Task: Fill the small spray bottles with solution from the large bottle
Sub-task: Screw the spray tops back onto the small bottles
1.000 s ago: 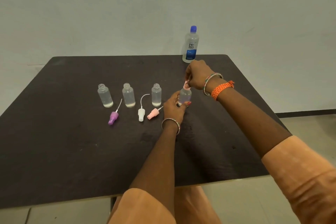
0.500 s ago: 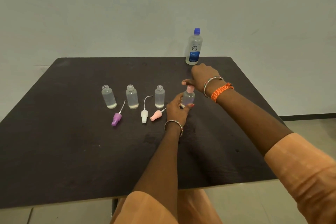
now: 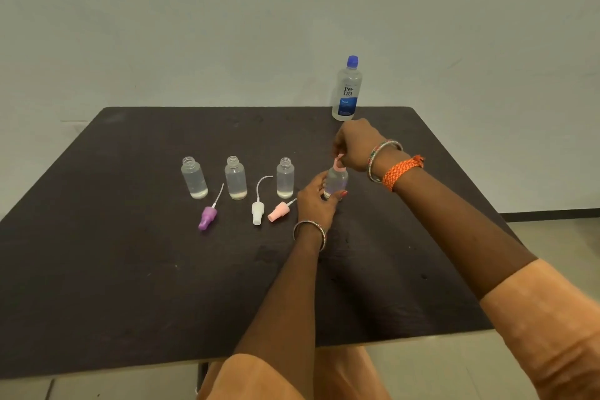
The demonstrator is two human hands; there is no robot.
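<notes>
Head view: my left hand (image 3: 316, 198) gripping small clear plastic bottle (image 3: 337, 181), right hand (image 3: 355, 146) pinching its pink spray cap (image 3: 339, 164).

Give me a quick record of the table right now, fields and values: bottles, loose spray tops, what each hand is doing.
large bottle: upright large bottle at the far table edge, blue cap on
open small bottles: three, uncapped, in a row
loose tops: purple top, white top, pink top, lying in front of them
fourth bottle: fourth bottle, pink cap on its neck
left hand: left hand grips the fourth bottle's body
right hand: right hand pinches its pink cap
</notes>
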